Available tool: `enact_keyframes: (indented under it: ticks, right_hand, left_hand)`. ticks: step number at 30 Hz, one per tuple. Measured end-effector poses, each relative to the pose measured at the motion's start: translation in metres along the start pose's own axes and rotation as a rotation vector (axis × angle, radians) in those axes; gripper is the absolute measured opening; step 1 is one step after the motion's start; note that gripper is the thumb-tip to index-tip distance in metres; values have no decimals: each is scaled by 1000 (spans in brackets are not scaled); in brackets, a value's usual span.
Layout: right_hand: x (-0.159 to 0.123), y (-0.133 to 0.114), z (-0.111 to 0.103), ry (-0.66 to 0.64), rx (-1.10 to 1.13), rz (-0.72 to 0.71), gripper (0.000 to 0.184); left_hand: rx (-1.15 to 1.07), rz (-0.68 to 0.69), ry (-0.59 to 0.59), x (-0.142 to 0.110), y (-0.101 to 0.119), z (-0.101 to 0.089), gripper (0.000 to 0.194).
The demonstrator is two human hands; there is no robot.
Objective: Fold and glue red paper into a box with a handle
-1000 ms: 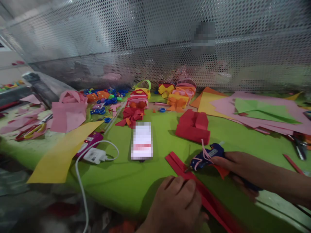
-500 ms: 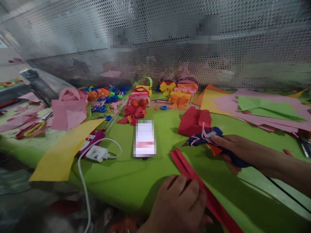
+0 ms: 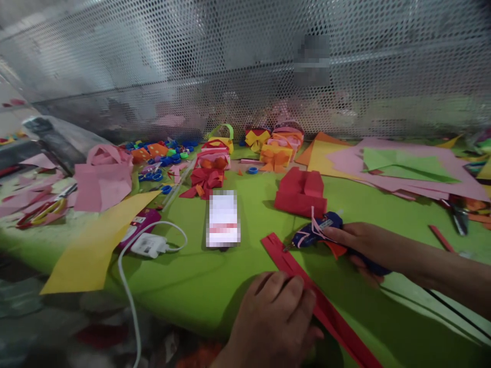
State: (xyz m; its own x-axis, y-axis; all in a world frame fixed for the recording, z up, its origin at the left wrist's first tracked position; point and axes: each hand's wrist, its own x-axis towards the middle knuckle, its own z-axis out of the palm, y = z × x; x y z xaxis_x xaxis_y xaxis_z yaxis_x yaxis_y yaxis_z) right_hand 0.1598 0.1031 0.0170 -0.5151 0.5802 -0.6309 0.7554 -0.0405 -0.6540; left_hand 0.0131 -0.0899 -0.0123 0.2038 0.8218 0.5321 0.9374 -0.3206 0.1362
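My right hand [image 3: 362,240] is closed round the handle of a blue hot glue gun [image 3: 325,224] with a pink tie on its body. The nozzle points left and meets the far end of a folded red paper strip [image 3: 333,319]; whether it touches cannot be told. Curled over the middle of that strip, my left hand [image 3: 274,312] holds it down on the green table [image 3: 184,286]. Its fingertips are partly hidden. Just beyond the glue gun stands a folded red paper piece [image 3: 301,191].
A lit phone [image 3: 223,220] lies left of centre, near a white charger [image 3: 149,245] with a cable and a yellow sheet [image 3: 95,245]. Small paper bags [image 3: 276,156] with bows stand at the back. Coloured sheets [image 3: 406,168] and scissors [image 3: 458,217] are at right. A perforated metal panel [image 3: 245,66] rises behind.
My right hand has brought the glue gun's nozzle down and nearer, onto or just above the strip's end. My left hand stays on the strip. The view has shifted slightly right.
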Motion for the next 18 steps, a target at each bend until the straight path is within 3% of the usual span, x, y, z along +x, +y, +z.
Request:
enact_keyframes:
  ticks: [13,15,18]
  right_hand:
    - [-24,55,-7,-23,-79,42,68]
    - [-33,58,-14,31,-64,-24,66]
    - [-45,54,-26,254,-94,-121,57]
  left_hand:
    - [-35,-21,-24,6,0,-5,35]
    - [-27,-18,-23,6,0,-5,33]
    - [-14,-18,-22,5,1,-5,30]
